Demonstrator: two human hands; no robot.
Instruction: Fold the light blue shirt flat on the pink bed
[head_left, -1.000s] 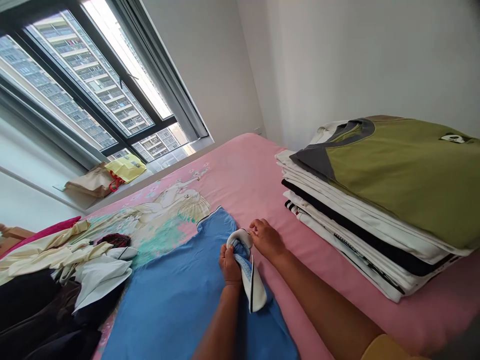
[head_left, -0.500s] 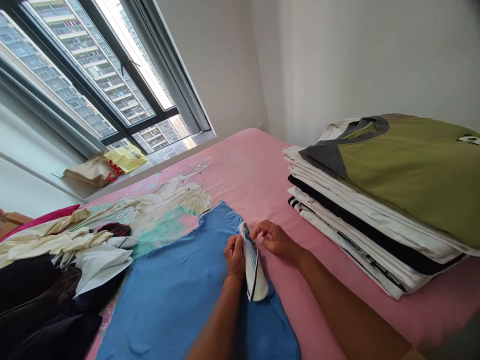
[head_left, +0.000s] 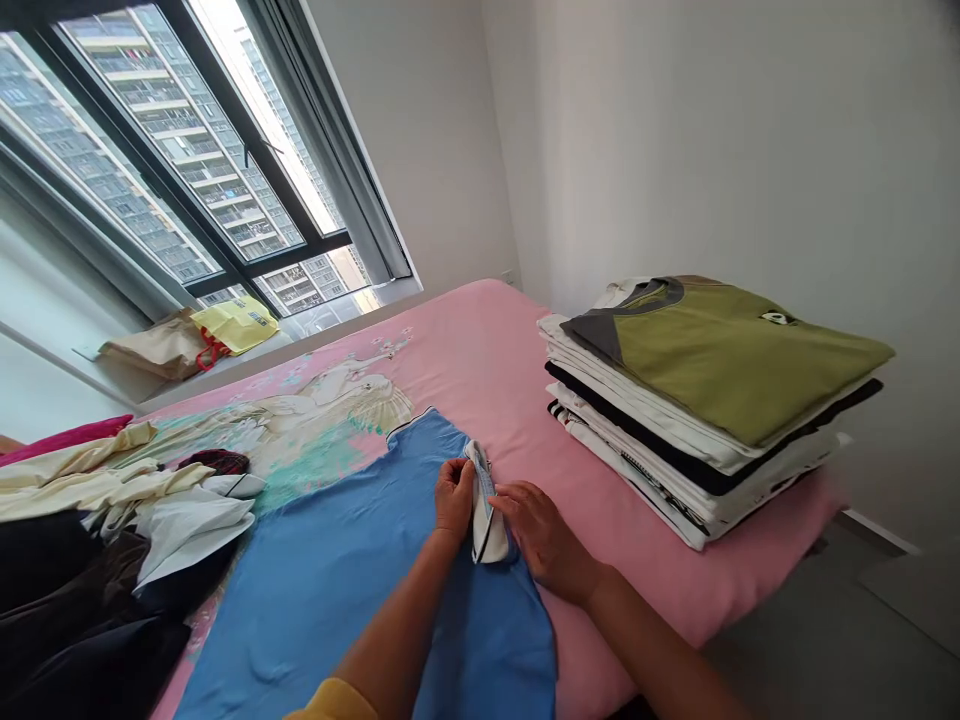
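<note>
A blue shirt (head_left: 337, 570) with a white collar (head_left: 491, 530) lies spread on the pink bed. The collar has a dark stripe along it and stands partly folded. My left hand (head_left: 454, 498) pinches the collar's left side near its upper end. On the other side, my right hand (head_left: 541, 535) has its fingers against the collar's right edge, closed on it by the look of it; the thumb is hidden. The shirt's far sleeve, with a dark and white trim, points toward the back of the bed.
On the right of the pink bed sheet (head_left: 480, 340) stands a stack of folded shirts (head_left: 720, 370), an olive one on top. Loose clothes (head_left: 97, 560) lie heaped at the left. Bags (head_left: 236, 325) sit on the window ledge. Floor (head_left: 847, 620) shows past the bed's right edge.
My right hand has moved down along the collar, its fingers now laid against the edge rather than raised at the top. My left hand keeps its pinch. The view has shifted to the right.
</note>
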